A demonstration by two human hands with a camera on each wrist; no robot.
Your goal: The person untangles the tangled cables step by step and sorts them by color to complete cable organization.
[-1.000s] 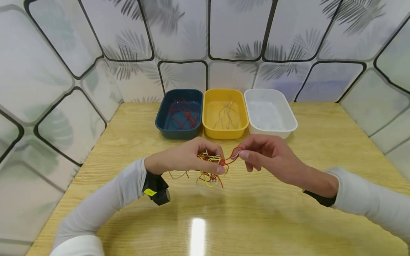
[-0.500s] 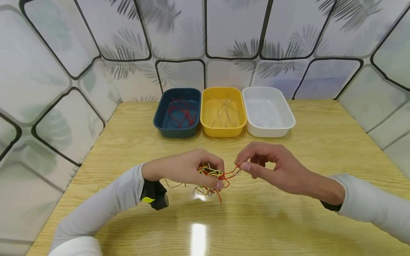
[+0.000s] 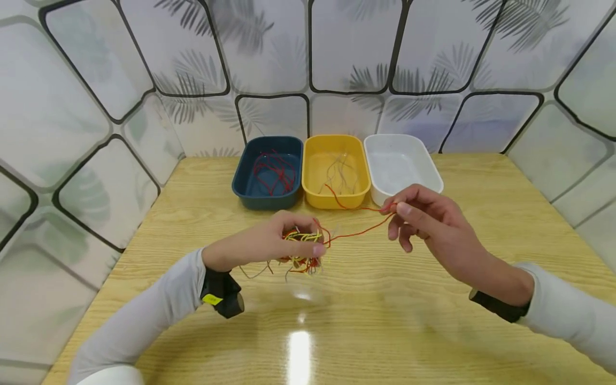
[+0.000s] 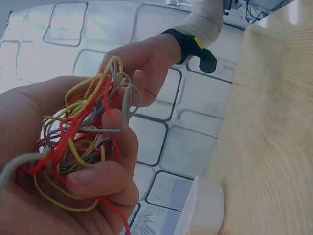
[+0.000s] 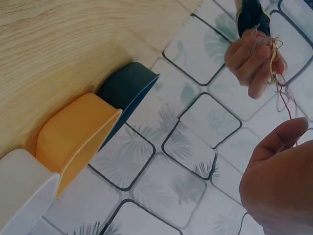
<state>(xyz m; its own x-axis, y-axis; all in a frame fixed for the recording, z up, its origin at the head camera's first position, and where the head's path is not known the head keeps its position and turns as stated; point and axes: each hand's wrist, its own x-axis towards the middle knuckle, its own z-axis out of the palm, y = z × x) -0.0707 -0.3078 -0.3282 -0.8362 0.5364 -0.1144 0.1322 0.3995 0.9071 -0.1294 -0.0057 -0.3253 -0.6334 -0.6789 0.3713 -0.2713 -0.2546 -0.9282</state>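
My left hand (image 3: 269, 240) grips a tangled bundle of red, yellow and grey cords (image 3: 302, 238) above the table. Loose ends dangle below the palm. In the left wrist view the curled fingers wrap round the cord bundle (image 4: 83, 127). Off to the right, my right hand (image 3: 433, 224) pinches a red cord (image 3: 358, 233) between thumb and forefinger. One stretch of that cord runs back to the bundle; a free end reaches left, overlapping the yellow bin in the head view. Seen from the right wrist, the right hand (image 5: 283, 171) hides most of its own pinch.
Three bins stand in a row at the back of the wooden table (image 3: 240, 342). The dark blue bin (image 3: 267, 202) holds red cords, the yellow bin (image 3: 335, 201) pale cords. A white bin (image 3: 406, 147) is rightmost. A patterned wall covering (image 3: 356, 48) rises behind.
My right hand has moved right and upward, drawing the red cord out of the bundle into a longer stretch with one end loose. The left hand has shifted slightly left with the bundle.
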